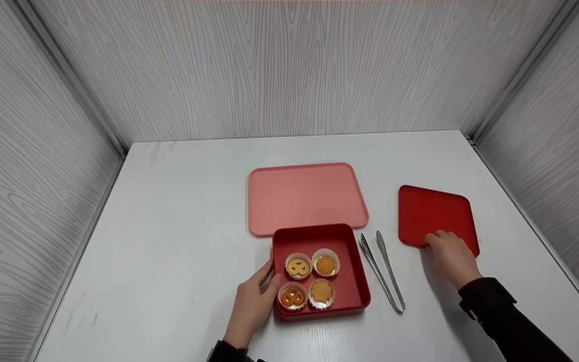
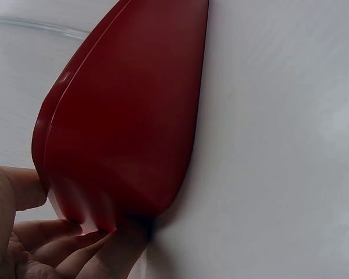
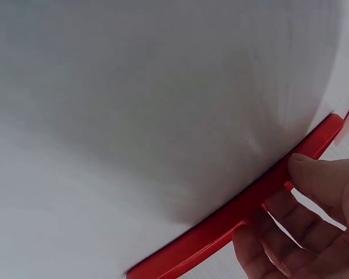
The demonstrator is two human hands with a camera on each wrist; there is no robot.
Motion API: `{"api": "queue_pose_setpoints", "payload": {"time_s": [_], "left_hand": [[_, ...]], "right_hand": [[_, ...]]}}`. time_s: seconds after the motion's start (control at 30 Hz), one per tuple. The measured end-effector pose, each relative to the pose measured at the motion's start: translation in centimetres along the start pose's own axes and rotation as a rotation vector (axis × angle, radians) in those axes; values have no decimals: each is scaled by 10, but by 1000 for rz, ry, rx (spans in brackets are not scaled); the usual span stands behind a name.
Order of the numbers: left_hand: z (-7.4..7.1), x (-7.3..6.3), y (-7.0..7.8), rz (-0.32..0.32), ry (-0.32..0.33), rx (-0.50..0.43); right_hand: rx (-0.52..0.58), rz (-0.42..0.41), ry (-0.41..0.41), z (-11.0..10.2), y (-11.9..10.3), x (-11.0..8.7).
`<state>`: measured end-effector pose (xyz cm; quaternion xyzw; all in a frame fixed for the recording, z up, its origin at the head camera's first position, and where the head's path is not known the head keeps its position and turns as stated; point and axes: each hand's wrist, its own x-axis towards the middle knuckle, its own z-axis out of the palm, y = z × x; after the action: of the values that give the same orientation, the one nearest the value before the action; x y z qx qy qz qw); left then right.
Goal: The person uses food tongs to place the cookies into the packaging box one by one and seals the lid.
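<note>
A deep red square box (image 1: pixel 360 281) holds several cookies in paper cups, among them a pretzel-shaped cookie (image 1: pixel 293 297) and a swirled cookie (image 1: pixel 325 264). My left hand (image 1: pixel 253 304) grips the left wall of this box, thumb at the rim and fingers against the outside. The left wrist view shows the box's outer wall (image 2: pixel 122 116) close up. Over on the right lies a flat red lid (image 1: pixel 432 213). My right hand (image 1: pixel 453 256) pinches its near edge; the right wrist view has the thumb on the lid's side (image 3: pixel 221 224) and the other fingers across it.
Metal tongs (image 1: pixel 387 281) lie spread between the box and the lid. Behind the box is a pink tray (image 1: pixel 304 196), its near edge close to the box's back rim. Wood-grain panels (image 1: pixel 289 70) stand behind and at both sides of the white table (image 1: pixel 169 226).
</note>
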<state>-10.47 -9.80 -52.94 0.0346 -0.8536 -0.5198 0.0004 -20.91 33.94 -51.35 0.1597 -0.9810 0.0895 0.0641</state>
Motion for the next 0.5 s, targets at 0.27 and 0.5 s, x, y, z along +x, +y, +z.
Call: {"api": "queue_pose_setpoints", "payload": {"time_s": [0.27,0.5], "left_hand": [[1,1,-1,-3,-4,-3],[0,1,-1,1,1,-8]], "right_hand": [[-92,-54,15,1,2,-1],[-153,-100,110,-5,-5,-1]]}}
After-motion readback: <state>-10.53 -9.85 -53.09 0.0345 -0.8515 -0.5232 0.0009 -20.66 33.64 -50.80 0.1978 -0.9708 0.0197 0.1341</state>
